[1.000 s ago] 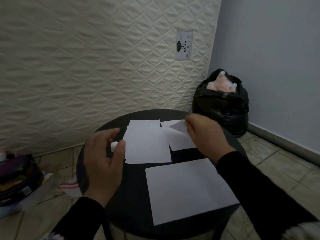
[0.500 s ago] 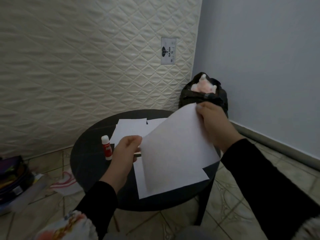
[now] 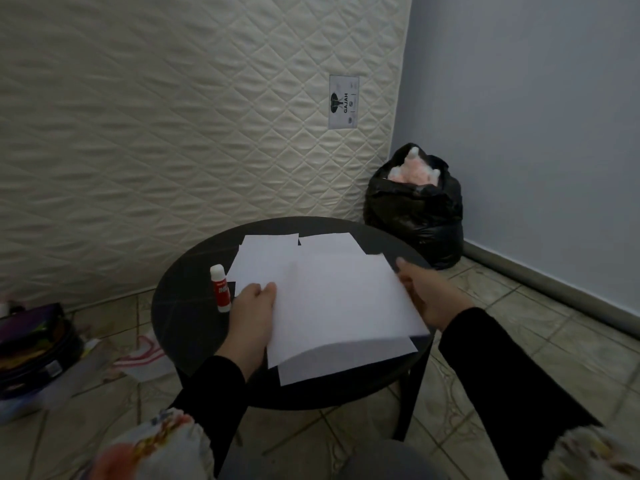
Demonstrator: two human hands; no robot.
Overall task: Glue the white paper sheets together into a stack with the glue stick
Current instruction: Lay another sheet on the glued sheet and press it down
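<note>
A white paper sheet (image 3: 343,303) hovers low over the round black table (image 3: 187,317), held at both side edges. My left hand (image 3: 251,317) grips its left edge and my right hand (image 3: 429,296) grips its right edge. Under it lies another white sheet (image 3: 349,362) at the table's near side, showing past the held sheet's lower edge. Two more sheets (image 3: 266,254) lie overlapped at the far side, partly covered. A glue stick (image 3: 220,288) with a white cap and red label stands upright on the table, just left of my left hand.
A quilted mattress (image 3: 173,133) leans against the wall behind the table. A black bag (image 3: 415,209) with pink stuffing sits in the corner to the right. A dark case (image 3: 31,344) and scraps lie on the tiled floor at left.
My left hand set the glue stick down upright. Both hands lifted a sheet, raised it steeply, and have now lowered it nearly flat over the sheet at the table's near side.
</note>
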